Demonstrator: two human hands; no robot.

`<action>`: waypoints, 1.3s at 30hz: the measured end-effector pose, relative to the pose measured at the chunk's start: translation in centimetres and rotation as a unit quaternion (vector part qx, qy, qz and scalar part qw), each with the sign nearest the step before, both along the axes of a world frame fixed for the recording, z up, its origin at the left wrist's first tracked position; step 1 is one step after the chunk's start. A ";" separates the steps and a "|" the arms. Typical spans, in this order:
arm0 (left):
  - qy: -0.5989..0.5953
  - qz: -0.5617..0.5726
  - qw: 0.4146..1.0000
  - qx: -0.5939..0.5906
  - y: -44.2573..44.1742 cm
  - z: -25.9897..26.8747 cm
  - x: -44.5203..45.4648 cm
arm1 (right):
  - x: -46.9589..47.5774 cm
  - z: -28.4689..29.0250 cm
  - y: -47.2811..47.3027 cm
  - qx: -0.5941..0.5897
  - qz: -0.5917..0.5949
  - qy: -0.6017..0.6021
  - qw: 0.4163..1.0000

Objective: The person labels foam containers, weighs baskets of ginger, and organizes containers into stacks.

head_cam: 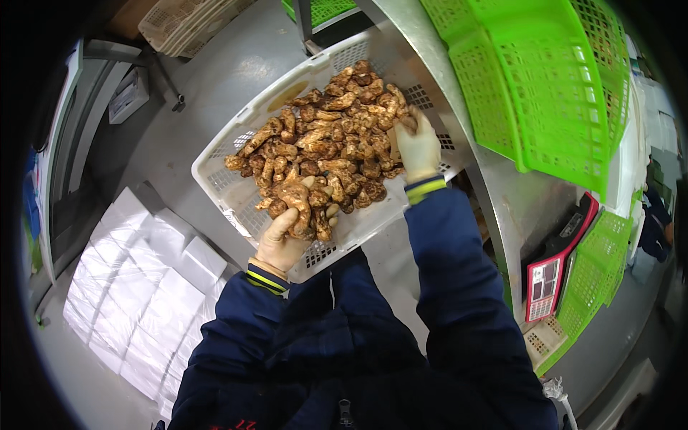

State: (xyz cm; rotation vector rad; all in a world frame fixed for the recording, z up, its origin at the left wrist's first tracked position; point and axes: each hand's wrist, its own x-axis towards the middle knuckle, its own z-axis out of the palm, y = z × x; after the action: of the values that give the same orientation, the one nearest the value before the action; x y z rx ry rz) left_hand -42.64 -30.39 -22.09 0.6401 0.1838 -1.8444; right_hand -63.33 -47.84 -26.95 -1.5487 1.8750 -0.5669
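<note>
A white perforated plastic crate [207,161] lies before me, tilted in the view, with a heap of brown, knobbly mushrooms [322,140] inside. My left hand [287,231], in a pale glove, is at the crate's near left part, closed around several mushrooms [295,199], its thumb over one thick stem and its fingertips showing between others. My right hand [419,142], gloved too, is at the right side of the heap, fingers bent against a mushroom at the heap's edge; whether it grips that one is hard to see.
Right of the crate runs a metal table [497,177] bearing bright green perforated baskets [548,97] and a red and black weighing scale [559,263]. White boxes in clear wrap [145,279] are stacked at the lower left. Pale stacked crates [185,27] lie at the top left. Someone in dark clothes [654,226] is at the far right.
</note>
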 end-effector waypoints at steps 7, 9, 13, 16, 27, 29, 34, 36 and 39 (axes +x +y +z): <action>0.040 0.049 0.997 0.042 1.3 -0.3 0.6 | 0.3 -4.3 -3.4 -0.025 0.100 0.154 0.983; 0.065 0.073 0.995 0.032 1.4 -0.7 0.8 | -0.3 -4.1 -2.2 0.028 0.068 -0.307 0.949; 0.092 0.112 0.989 0.015 1.0 -1.2 1.4 | 0.8 1.7 0.8 0.302 -0.024 -0.684 0.664; 0.099 0.115 0.988 -0.001 0.3 -0.7 1.6 | 1.9 1.1 2.9 0.344 -0.068 -0.715 0.605; 0.093 0.092 0.991 0.014 1.5 -2.3 1.4 | -1.2 -2.6 7.7 0.284 0.220 -0.217 0.908; 0.082 0.106 0.991 0.025 2.1 -2.7 1.6 | 1.0 1.9 4.5 0.241 0.240 -0.044 0.939; 0.042 0.085 0.995 0.034 1.4 -2.4 1.1 | 3.3 -4.3 -1.2 -0.040 0.171 0.140 0.975; 0.064 0.091 0.993 0.038 1.2 -2.1 0.8 | 4.1 -5.4 -1.9 0.015 0.193 0.215 0.957; 0.079 0.099 0.991 0.035 1.5 -2.1 0.9 | 3.3 -4.6 -2.6 0.156 0.127 -0.046 0.979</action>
State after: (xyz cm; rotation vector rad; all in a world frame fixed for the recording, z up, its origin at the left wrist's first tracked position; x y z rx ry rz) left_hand -41.77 -28.91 -24.20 0.5035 0.4043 -1.7029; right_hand -60.06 -50.41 -31.59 -1.4923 1.5780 -0.2139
